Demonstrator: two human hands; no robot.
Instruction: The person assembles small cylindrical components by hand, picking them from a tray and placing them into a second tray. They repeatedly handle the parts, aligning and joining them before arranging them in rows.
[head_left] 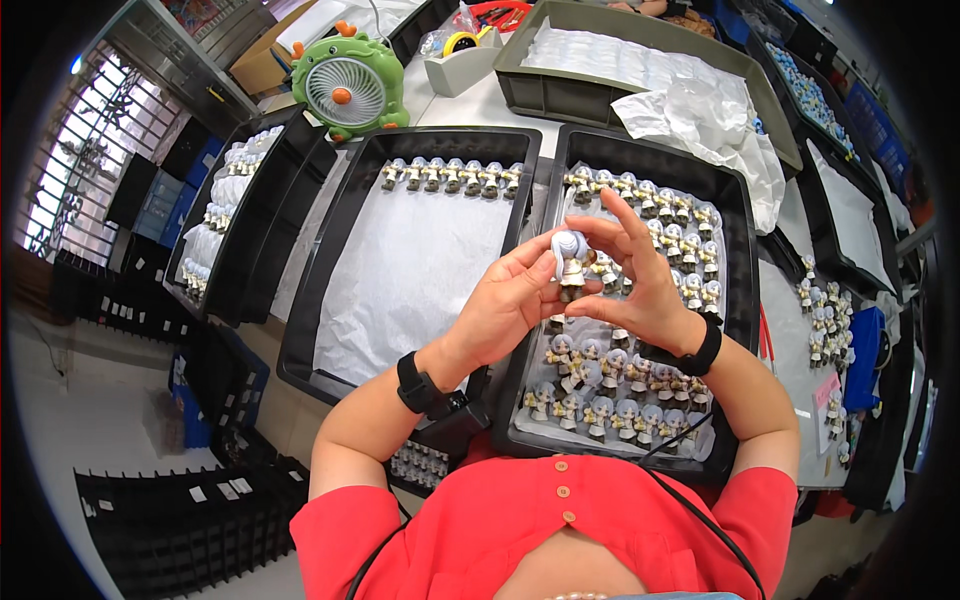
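A small figurine with pale lilac hair, a white and gold outfit and dark feet stands upright between my hands. My left hand pinches it from the left with thumb and fingers. On the other side, my right hand curves around it, fingertips by the head and thumb near the feet. Below my hands lies a black tray on the right, holding rows of similar figurines. The left black tray is lined with white paper and has one row of figurines along its far end.
A green fan and a grey tape dispenser stand at the back. Behind the right tray sits a large olive bin with crumpled white paper. Another black tray of figurines is at left; loose figurines lie at right.
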